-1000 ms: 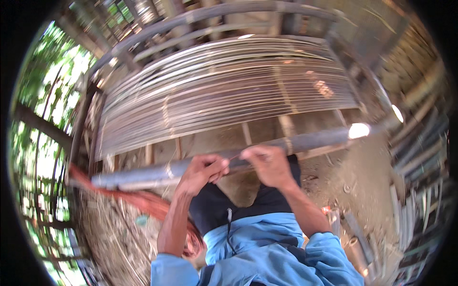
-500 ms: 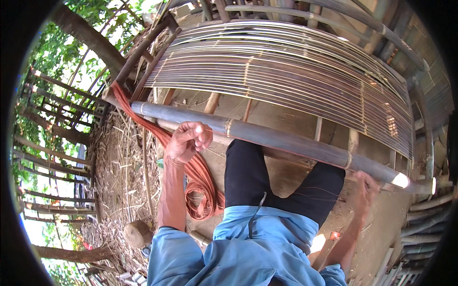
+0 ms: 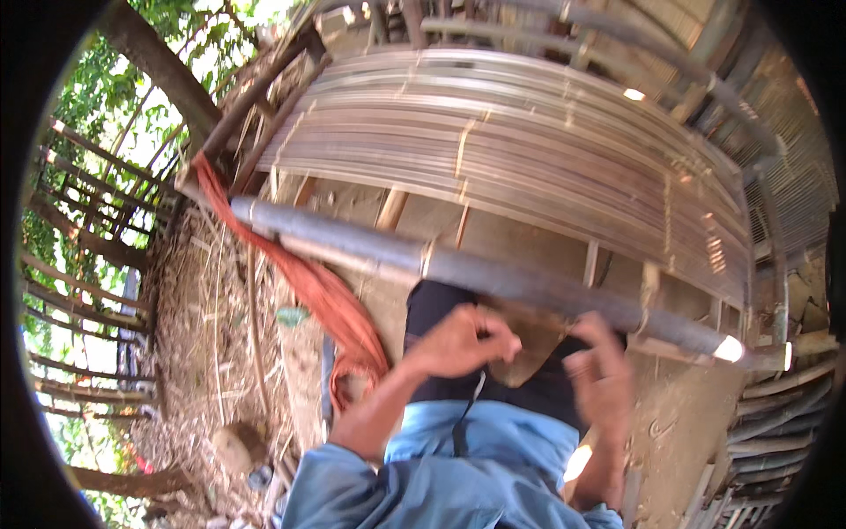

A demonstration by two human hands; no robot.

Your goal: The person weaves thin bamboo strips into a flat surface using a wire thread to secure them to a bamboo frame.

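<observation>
My left hand (image 3: 465, 341) is over my lap, thumb and fingers curled together in a pinch. Whatever it holds, if anything, is too small to make out. Across from it, my right hand (image 3: 601, 375) is raised above my right thigh, its fingers bent and smeared by motion. Both hands are just on the near side of a thick dark bamboo pole (image 3: 529, 284) that crosses in front of my knees. To the left, a long bundle of orange-red fibre (image 3: 322, 295) hangs over the pole's end and trails down to a coil beside my leg.
Beyond the pole lies a slatted bamboo platform (image 3: 529, 150) tied with cord. A bamboo rail fence (image 3: 88, 309) stands at the left, stacked poles (image 3: 780, 423) at the right. A cut log piece (image 3: 236, 448) sits on the littered ground.
My left hand has moved right and down from beside the fibre bundle to over my lap. My right hand has come in leftward from the pole's right part. The view has shifted slightly.
</observation>
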